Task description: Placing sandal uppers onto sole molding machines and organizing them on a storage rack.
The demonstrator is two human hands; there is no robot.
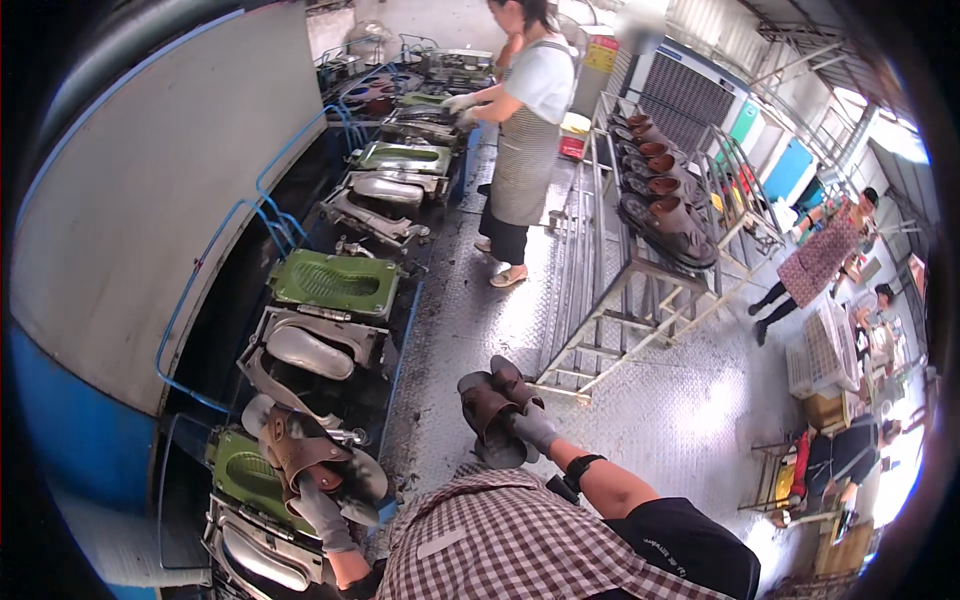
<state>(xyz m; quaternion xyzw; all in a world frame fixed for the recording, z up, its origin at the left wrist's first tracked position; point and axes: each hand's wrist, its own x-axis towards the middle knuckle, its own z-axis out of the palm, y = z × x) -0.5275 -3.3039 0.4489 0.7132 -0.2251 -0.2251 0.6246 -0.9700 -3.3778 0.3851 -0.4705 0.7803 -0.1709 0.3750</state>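
My left hand (323, 514), in a grey glove, is closed on brown strapped sandals (303, 452) with grey soles, above the molds at the lower left. Whether it holds one sandal or two I cannot tell. Beneath them, partly covered, lies a green mold plate (245, 470) with a sole-shaped hollow. My right hand (535, 428), gloved too, grips a pair of brown sandals (492, 408) over the metal floor, right of the molds. An open mold with a silvery foot-shaped form (310, 350) lies just beyond the left hand's sandals.
Several molds, some with green plates (335, 283), run away along the left, with bent blue handles (215, 225) beside them. A metal rack (625, 290) on the right carries several sandals (672, 222). A co-worker (530, 130) stands at the far molds; others work at the far right.
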